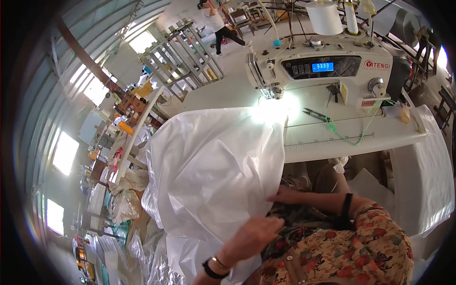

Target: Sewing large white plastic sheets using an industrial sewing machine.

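A large, glossy white plastic sheet (209, 156) hangs over the front of the sewing table and spreads down across my lap. Its upper right corner lies under the lit needle area of a white sewing machine (327, 66). My right hand (286, 195) is at the sheet's right edge, fingers closed on it, their tips partly hidden. Over the lower part of the sheet is my left hand (249, 240), slightly blurred, fingers loosely stretched to the right with nothing visible in them. Thread snips (316, 115) lie on the table right of the needle, beside green thread (332, 126).
A white thread cone (324, 18) stands above the machine. Dark small tools (334, 92) lie by its base. White sheeting (422, 180) hangs at the table's right end. Metal racks (183, 59) and a walking person (216, 23) are farther off. Clear plastic (126, 206) is piled at left.
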{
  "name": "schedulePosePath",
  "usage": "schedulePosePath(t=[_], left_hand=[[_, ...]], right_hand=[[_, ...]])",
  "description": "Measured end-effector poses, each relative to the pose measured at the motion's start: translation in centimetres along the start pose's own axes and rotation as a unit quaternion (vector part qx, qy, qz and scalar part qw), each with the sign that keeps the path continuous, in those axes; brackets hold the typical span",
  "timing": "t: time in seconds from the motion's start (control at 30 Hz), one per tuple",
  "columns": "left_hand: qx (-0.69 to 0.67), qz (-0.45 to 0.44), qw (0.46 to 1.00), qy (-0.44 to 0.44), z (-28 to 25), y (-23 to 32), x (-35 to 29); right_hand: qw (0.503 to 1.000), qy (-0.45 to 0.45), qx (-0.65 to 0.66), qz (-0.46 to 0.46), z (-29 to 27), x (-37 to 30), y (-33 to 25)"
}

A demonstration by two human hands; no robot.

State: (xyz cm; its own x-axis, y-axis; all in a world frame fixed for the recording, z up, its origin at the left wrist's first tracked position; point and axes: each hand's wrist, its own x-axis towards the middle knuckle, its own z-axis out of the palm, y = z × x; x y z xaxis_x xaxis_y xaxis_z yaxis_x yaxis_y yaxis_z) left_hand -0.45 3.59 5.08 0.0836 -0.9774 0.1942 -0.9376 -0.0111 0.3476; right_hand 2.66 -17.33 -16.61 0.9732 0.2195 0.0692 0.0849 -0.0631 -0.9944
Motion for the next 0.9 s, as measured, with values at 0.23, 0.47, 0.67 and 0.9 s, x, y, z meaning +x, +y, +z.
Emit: schedulePosePath(t=[0.23, 0.47, 0.67, 0.9], left_hand=[[-0.061, -0.215, 0.965, -0.138, 9.1, 1.4, -5.5], [-0.094, -0.544, 0.811, 0.196, 21.9, -1.6, -15.9], [-0.093, -0.605, 0.784, 0.099, 23.7, 3.6, -23.1], [-0.02, -0.623, 0.782, 0.036, 18.4, 1.2, -29.2]], right_hand=[[0.982, -0.163, -0.008, 0.091, 8.7, 4.0, -9.7], [0.956, 0.016, 0.29, -0.042, 11.7, 6.3, -21.1], [0.971, -0.152, 0.092, -0.158, 9.8, 7.3, -16.2], [0.993, 0.074, -0.077, 0.057, 5.1, 4.2, -6.1]])
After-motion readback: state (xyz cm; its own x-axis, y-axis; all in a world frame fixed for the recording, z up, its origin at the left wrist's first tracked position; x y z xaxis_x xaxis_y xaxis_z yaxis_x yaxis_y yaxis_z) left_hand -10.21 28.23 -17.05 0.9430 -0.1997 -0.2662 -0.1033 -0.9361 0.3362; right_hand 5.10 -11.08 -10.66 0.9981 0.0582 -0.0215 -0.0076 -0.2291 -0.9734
